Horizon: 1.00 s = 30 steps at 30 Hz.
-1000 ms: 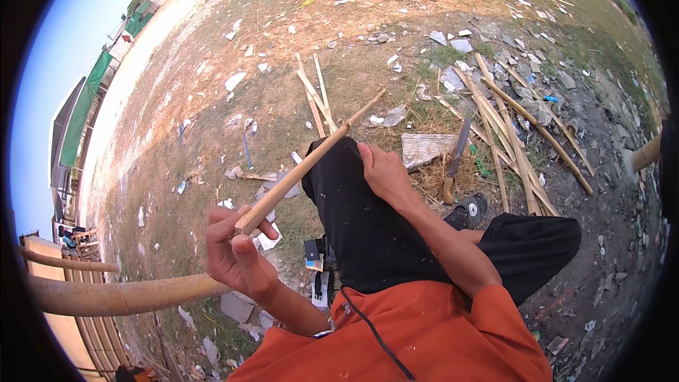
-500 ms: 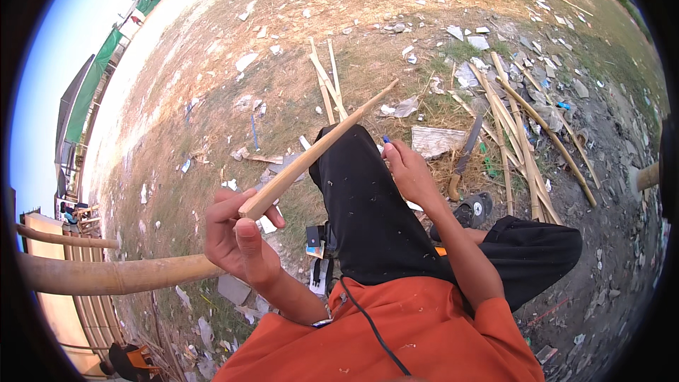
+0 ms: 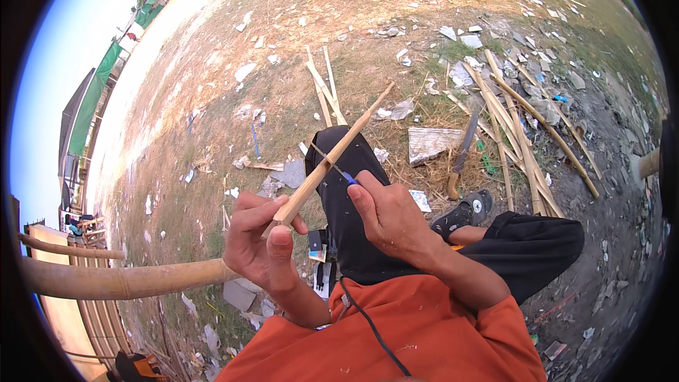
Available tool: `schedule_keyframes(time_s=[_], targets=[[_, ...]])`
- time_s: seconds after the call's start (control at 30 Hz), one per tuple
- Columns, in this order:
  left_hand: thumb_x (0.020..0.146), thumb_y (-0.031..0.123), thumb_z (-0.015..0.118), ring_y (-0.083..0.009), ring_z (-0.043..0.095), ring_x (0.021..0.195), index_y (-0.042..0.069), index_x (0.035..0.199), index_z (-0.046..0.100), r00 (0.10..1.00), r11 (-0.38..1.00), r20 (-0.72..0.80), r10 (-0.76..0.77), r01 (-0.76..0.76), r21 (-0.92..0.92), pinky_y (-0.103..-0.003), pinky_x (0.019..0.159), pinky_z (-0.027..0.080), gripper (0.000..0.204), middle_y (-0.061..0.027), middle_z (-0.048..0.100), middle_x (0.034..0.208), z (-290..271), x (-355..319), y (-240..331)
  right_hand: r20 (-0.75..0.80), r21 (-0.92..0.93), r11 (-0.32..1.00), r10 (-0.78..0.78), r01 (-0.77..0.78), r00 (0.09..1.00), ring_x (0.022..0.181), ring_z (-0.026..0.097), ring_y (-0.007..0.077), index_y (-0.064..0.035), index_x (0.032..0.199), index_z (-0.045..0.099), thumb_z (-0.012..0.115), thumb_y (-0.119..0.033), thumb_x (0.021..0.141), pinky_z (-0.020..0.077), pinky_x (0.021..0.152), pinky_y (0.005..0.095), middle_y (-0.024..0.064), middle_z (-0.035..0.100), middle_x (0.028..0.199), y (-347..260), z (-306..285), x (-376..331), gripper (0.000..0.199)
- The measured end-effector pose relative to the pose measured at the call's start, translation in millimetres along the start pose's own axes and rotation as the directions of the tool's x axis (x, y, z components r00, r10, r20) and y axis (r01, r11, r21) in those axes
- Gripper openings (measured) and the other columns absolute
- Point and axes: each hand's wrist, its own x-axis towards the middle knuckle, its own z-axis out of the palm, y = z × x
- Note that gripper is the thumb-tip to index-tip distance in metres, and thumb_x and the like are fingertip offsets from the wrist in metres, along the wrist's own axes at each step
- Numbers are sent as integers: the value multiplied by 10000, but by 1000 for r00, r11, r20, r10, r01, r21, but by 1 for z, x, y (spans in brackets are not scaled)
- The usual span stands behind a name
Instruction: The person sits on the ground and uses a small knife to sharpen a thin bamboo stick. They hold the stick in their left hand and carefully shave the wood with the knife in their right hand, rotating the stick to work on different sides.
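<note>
A pale, tapered wooden stick (image 3: 304, 194) slants away over my raised knee, its thin tip pointing far and to the right. My left hand (image 3: 258, 240) pinches the thick near end between thumb and fingers. Closed round the blue handle of a small knife (image 3: 351, 178) is my right hand (image 3: 392, 216). The thin blade crosses the stick near its middle and seems to touch it. My fingers hide most of the knife's handle.
Several split bamboo strips (image 3: 527, 148) lie on the right, beside a machete (image 3: 465, 147) and a flat pale board (image 3: 431, 143). More strips (image 3: 325, 88) lie beyond my knee. A thick bamboo pole (image 3: 127, 279) juts in from the left. Scraps litter the ground.
My right hand has moved left and turned, bringing the knife blade across the stick. My left hand and the stick's near end have shifted slightly right and nearer.
</note>
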Motion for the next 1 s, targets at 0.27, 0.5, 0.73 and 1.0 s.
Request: schedule_keyframes(time_s=[0.27,0.5,0.73,1.0], targets=[[943,364,570,-149,503,531,-77,978,579,1000,1000,26,17,-17,22,-246,460,401,442,-107,471,773,0,-1,0,-6,-46,996,81,-81,997,488,541,422,-34,857,465,446,-261,1011,396,443,503,192,507,509,12,-3,8,274],[953,338,558,-161,505,533,-78,999,568,999,999,31,34,-34,4,-247,458,404,419,-109,471,783,-2,2,-2,-53,-118,992,45,-51,998,496,550,425,-26,853,467,444,-278,1011,401,444,505,198,518,519,37,6,12,299],[949,339,563,-161,505,536,-77,979,579,998,1000,51,27,-27,1,-244,471,405,418,-111,476,780,3,2,3,-22,41,992,-115,116,993,457,549,389,-35,830,458,481,-262,997,401,414,474,175,497,492,-22,-4,-4,283],[867,318,702,-156,560,578,-71,972,609,996,992,-38,-80,76,-104,-239,533,429,413,-121,543,796,4,2,7,19,58,991,-124,122,992,430,550,364,-35,855,468,506,-255,986,408,390,451,150,493,473,-45,-7,-9,259]])
